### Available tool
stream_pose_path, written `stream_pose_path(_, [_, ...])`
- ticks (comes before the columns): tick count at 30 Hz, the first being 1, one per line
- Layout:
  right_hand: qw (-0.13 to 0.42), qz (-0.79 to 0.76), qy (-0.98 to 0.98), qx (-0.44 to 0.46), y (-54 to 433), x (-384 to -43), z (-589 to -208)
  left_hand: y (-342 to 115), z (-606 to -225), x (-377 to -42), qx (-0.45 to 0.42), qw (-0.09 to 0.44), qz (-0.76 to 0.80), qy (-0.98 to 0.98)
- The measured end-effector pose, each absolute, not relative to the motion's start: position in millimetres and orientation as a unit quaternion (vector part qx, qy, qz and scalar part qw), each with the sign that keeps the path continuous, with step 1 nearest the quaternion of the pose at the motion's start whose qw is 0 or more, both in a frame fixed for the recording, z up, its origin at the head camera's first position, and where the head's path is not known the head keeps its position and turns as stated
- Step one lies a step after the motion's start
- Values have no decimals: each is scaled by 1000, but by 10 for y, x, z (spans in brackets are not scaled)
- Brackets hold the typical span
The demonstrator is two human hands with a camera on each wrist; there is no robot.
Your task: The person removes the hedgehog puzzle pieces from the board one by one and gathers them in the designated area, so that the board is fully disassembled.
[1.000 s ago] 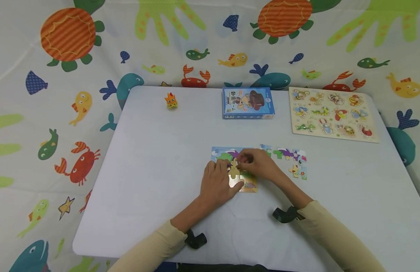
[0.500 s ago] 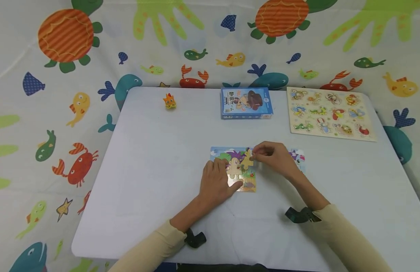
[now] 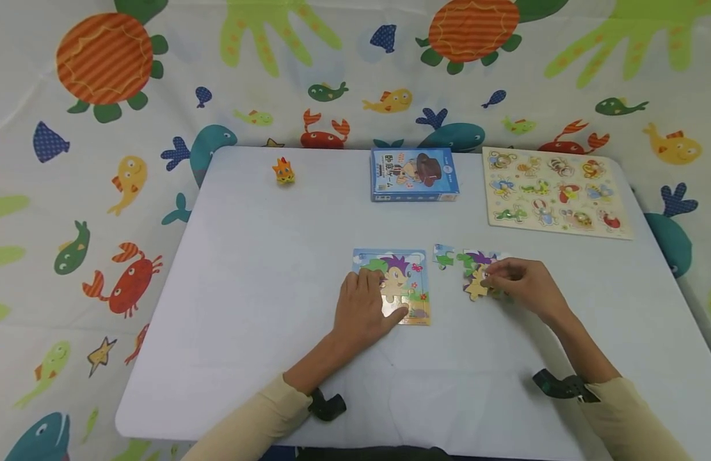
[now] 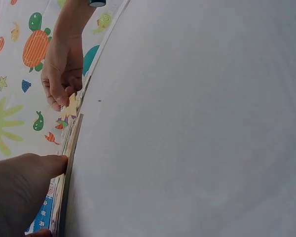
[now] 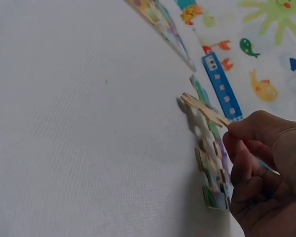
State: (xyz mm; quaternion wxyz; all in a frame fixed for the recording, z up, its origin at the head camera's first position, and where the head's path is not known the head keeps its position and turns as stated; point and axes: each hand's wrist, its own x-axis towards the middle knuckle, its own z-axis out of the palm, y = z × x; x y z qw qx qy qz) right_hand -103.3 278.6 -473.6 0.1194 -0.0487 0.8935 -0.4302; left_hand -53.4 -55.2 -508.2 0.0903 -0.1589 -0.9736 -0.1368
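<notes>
My left hand (image 3: pixel 362 307) rests on a small framed jigsaw puzzle (image 3: pixel 417 313) with a purple-haired cartoon animal, covering its left part. In the left wrist view the thumb (image 4: pixel 53 165) touches the puzzle's top near its edge. Right of it, my right hand (image 3: pixel 528 285) pinches a yellow puzzle piece (image 3: pixel 476 286) between thumb and fingers. That puzzle piece (image 5: pixel 206 109) is held tilted above loose pieces in the right wrist view. A blue and green loose piece (image 3: pixel 444 255) lies next to the frame. Other loose pieces (image 3: pixel 478 257) are partly hidden by the right hand.
A blue box (image 3: pixel 415 175) stands at the back of the white table (image 3: pixel 263 288). Back right lies a wooden board with insect pictures (image 3: pixel 557 192). A small orange toy (image 3: pixel 283 171) sits at the back left. A sea-animal cloth (image 3: pixel 130 275) surrounds the far side.
My right hand has moved right, away from the framed puzzle, carrying the yellow puzzle piece over to the loose pieces. The left hand has stayed on the puzzle.
</notes>
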Motion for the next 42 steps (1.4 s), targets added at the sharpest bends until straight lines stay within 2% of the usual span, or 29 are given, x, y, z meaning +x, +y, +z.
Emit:
stream_pose_path(10, [46, -364, 919, -145, 2849, -1081, -4929, -546, -5068, -537, -156, 76, -132, -976])
stream_pose_path(29, [54, -332, 930, -151, 2755, -1134, -4918, -566, -5089, -517, -152, 99, -140, -973])
stream_pose_path(36, [39, -335, 931, -143, 2766, -1101, -4850, -555, -5109, -497, -163, 104, -147, -970])
stream_pose_path(42, [26, -363, 918, -160, 2456, -1179, -4714, -533, -5117, -473, -158, 107, -145, -971])
